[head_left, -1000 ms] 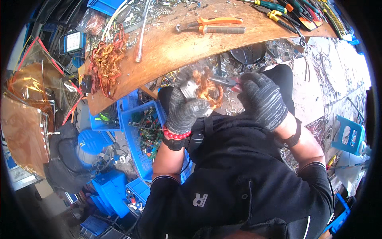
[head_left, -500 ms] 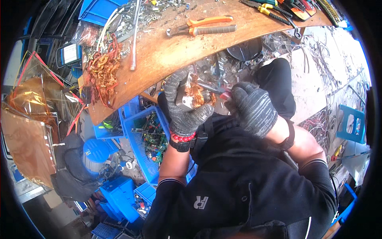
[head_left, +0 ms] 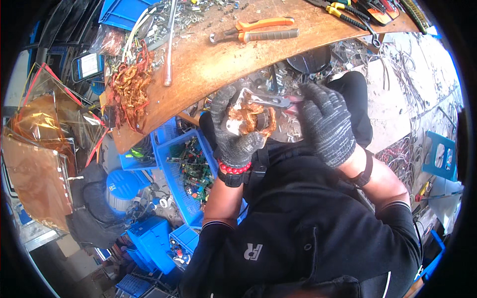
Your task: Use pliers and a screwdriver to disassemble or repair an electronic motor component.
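Wooden workbench (head_left: 198, 64), littered floor (head_left: 422, 92), teal stool (head_left: 430, 161)

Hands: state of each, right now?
Left hand: closed, holding the copper-wound part.
Right hand: closed, holding the red-handled tool.

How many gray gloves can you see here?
2: one glove covers the left hand, which holds a metal part with copper wire; the other covers the right hand, which holds a tool. More may be hidden.

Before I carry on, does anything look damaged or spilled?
Yes. The copper winding on the metal part in the left hand looks torn, its strands in ragged loops. Small scraps lie scattered over the wooden table, and tangled wires litter the floor at right.
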A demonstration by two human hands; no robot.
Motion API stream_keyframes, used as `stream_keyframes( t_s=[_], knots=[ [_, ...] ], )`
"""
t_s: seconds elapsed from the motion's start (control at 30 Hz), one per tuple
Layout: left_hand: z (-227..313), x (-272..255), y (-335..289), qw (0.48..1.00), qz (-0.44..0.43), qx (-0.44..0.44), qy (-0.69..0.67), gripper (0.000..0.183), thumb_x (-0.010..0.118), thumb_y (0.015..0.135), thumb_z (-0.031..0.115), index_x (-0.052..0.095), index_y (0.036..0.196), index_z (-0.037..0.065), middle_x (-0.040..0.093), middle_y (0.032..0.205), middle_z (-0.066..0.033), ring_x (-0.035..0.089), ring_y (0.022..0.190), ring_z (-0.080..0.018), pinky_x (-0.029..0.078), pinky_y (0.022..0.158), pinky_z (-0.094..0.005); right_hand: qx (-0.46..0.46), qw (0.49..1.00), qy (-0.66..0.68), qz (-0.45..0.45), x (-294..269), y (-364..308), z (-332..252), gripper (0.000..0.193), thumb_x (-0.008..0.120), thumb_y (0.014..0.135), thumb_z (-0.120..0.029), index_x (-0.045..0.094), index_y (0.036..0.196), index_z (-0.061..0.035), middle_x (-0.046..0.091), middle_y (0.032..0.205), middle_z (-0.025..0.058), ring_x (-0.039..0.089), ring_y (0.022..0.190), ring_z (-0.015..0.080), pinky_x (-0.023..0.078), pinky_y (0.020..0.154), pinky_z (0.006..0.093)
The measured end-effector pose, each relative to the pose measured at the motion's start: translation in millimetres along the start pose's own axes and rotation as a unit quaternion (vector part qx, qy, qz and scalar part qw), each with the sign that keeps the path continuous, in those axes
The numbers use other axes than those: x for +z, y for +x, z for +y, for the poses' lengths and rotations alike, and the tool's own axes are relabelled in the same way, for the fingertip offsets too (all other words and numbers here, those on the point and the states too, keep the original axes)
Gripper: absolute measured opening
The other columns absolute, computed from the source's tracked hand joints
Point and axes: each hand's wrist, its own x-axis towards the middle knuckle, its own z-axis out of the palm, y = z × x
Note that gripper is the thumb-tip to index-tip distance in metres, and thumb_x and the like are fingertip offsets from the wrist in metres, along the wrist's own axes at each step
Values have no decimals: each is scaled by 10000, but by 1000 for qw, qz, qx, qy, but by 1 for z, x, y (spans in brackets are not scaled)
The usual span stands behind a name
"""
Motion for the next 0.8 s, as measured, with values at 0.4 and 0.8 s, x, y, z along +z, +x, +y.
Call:
stream_keyframes(
  t_s=[0.4,0.8],
  knots=[
    [-2,-15,-3,987,-67,-75,-125,710,774,950,223,431,1558,95,581,1437,-191,656,1231,-456,583,1006,-667,-27,999,-37,-2,-5,0,8,355,717,800,-123,684,1131,-2,605,1391,285,605,1255,455,469,1072,592],
    [-8,-32,0,987,-41,-97,-121,540,669,1021,230,475,1489,42,593,1413,-181,645,1245,-392,562,1035,-649,66,968,135,-200,-10,2,5,311,738,848,-175,705,1120,-29,697,1042,195,689,972,390,576,825,482]
  ],
)
